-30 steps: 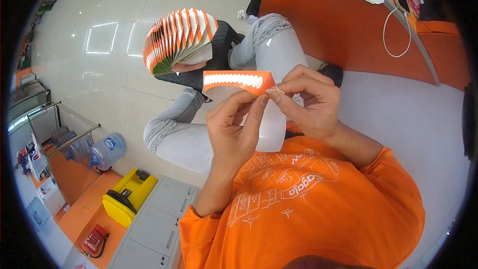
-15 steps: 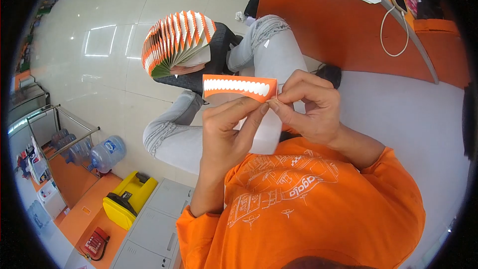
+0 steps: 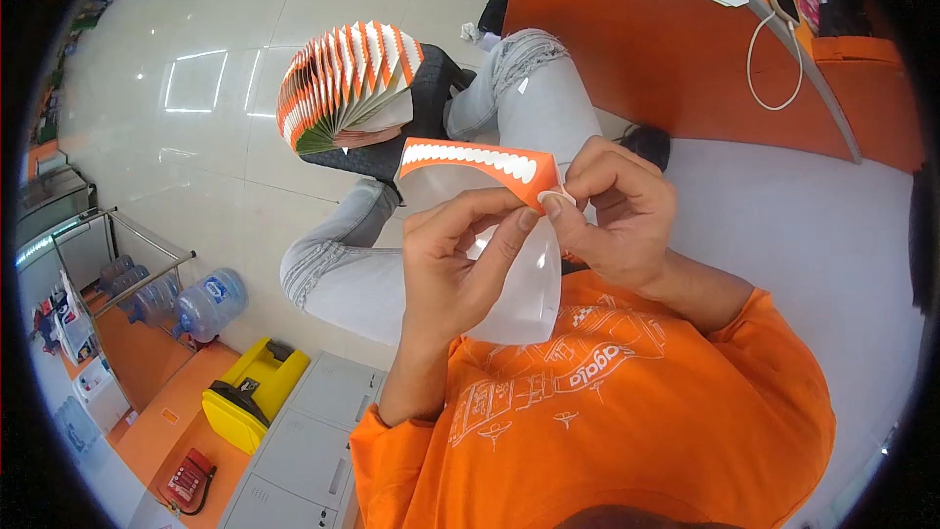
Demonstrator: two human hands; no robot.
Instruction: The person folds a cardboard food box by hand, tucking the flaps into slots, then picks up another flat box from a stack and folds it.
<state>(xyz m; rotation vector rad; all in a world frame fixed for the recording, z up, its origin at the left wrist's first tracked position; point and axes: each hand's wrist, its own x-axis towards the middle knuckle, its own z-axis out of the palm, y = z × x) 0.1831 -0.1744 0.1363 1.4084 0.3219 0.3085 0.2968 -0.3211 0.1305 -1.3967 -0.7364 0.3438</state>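
Observation:
I hold a flat white paper piece with an orange scalloped top band (image 3: 470,159) in front of my chest. My left hand (image 3: 452,264) pinches its front face, thumb and fingers meeting near the band's right corner. My right hand (image 3: 615,214) grips that same right corner from the other side, fingertips touching the left hand's. The white lower part of the paper (image 3: 519,294) now bulges open toward my orange shirt. A fanned stack of similar orange-and-white pieces (image 3: 348,83) rests on a dark stool beyond my knees.
My legs in grey jeans (image 3: 343,255) stretch over the glossy tiled floor. An orange desk (image 3: 676,29) with a white cable and papers lies upper right. Water bottles (image 3: 201,299), a yellow case (image 3: 245,387) and grey cabinets (image 3: 304,441) stand at lower left.
The paper piece has tilted and its white body has spread open into a rounder shape. Both hands stayed at the band's right corner, shifting slightly up and right.

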